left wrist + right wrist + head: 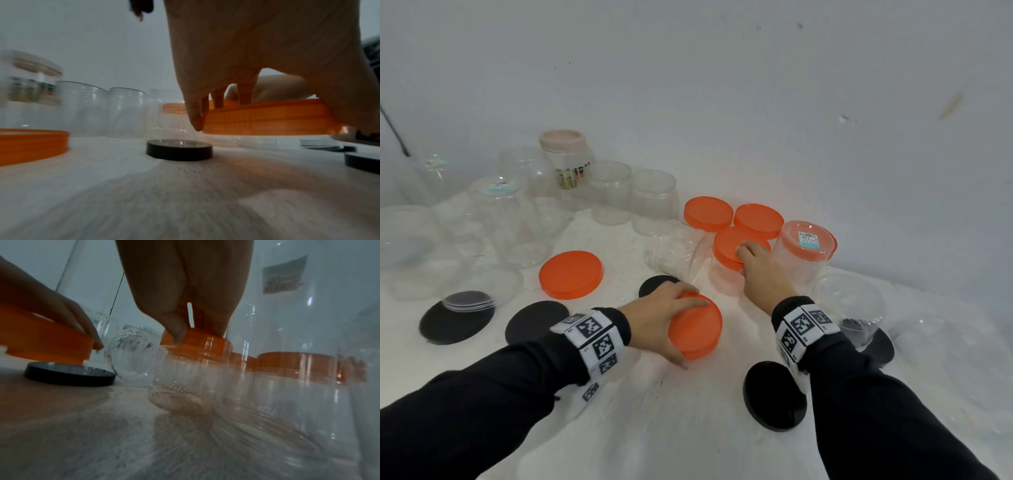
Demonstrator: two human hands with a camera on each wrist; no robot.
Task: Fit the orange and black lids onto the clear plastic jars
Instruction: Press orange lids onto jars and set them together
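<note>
My left hand (690, 334) grips an orange lid (705, 325) by its rim; the left wrist view shows this orange lid (267, 123) held a little above the table by the left hand (246, 105). My right hand (744, 260) pinches the rim of another orange lid (726, 245) that sits on top of a clear jar (722, 281). In the right wrist view the right hand (197, 334) has thumb and fingers on that lid (205, 344), over the jar (185, 378). A black lid (657, 284) lies just beyond my left hand.
A loose orange lid (570, 274) and black lids (456, 322) (536, 320) (774, 395) lie on the white table (654, 428). A clear jar (674, 251) lies on its side. Two orange-capped jars (709, 212) (758, 219) stand behind, an upturned labelled jar (804, 253) at right, several open jars (654, 198) at back left.
</note>
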